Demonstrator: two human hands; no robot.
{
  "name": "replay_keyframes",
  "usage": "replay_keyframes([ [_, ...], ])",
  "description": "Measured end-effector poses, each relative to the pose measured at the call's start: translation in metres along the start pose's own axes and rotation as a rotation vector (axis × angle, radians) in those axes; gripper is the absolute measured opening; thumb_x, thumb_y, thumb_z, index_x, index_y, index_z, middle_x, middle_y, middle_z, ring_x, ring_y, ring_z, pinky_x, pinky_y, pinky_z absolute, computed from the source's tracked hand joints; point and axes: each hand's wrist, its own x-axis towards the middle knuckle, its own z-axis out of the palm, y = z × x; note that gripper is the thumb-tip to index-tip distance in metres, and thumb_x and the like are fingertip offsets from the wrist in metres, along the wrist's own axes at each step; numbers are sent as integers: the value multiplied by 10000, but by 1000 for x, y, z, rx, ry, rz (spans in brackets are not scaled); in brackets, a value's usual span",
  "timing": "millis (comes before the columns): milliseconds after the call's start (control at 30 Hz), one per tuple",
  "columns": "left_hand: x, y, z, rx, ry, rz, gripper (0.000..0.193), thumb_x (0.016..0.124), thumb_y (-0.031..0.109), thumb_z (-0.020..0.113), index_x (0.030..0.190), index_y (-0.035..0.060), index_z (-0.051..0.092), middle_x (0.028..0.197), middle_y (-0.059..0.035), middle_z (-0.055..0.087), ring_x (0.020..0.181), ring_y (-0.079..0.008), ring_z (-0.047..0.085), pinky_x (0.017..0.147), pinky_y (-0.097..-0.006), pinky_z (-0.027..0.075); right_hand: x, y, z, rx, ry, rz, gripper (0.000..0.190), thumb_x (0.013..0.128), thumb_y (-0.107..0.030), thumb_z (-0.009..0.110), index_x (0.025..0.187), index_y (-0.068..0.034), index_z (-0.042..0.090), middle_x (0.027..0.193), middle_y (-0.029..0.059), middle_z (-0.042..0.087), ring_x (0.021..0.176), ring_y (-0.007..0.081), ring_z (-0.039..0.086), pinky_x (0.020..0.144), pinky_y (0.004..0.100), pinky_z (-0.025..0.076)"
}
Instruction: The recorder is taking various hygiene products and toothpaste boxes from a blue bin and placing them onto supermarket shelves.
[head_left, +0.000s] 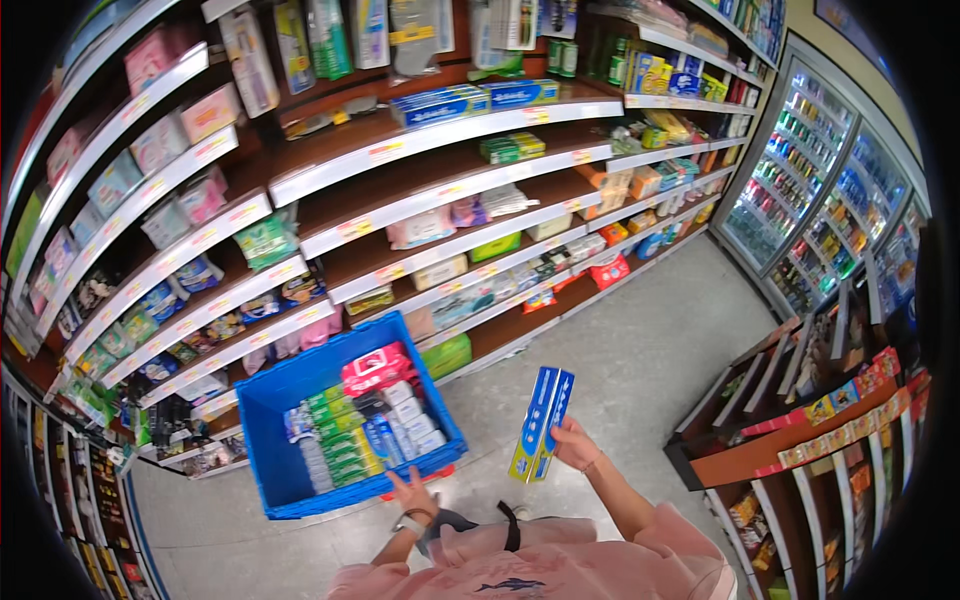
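Observation:
My right hand (576, 445) holds two long, narrow blue-and-green boxes (541, 424) side by side, over the floor to the right of a blue plastic crate (251, 420). My left hand (412, 493) is at the crate's near rim with its fingers spread, and I see nothing held in it. Inside the crate are rows of small green boxes (352, 456), several white boxes (409, 411), blue boxes (384, 442) and a red-pink soft pack (377, 369) at the far side.
Curved store shelves (450, 142) with packaged goods run across the front and left. Long blue boxes (441, 105) lie on an upper shelf. Drink refrigerators (795, 172) stand at the far right, and a low display rack (795, 450) is nearer on the right.

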Motion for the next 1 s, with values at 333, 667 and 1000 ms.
replay_keyframes([
  [333, 36, 25, -7, 114, -248, -343, 745, 745, 298, 601, 1346, 85, 215, 1318, -405, 94, 861, -366, 591, 697, -410, 494, 125, -293, -6, -768, 144, -671, 536, 768, -21, 609, 1257, -41, 389, 1129, 37, 534, 1029, 132, 498, 915, 285, 377],
  [667, 50, 50, 38, 110, -167, -708, 732, 736, -22, 479, 1370, 147, 153, 1374, -343, -42, 875, -366, 566, 706, -394, 467, 373, -554, 116, -2356, 108, -1110, 591, 709, -124, 650, 1251, -183, 424, 1140, 117, 508, 1046, 310, 481, 905, 379, 375],
  [1000, 55, 30, 95, -74, 19, -1068, 827, 749, -29, 478, 1383, 178, -11, 1402, -285, -46, 857, -394, 561, 636, -409, 496, 472, -584, 107, -2298, -201, -361, 560, 727, -29, 567, 1264, -126, 442, 1162, 141, 507, 1054, 265, 497, 938, 330, 377],
])
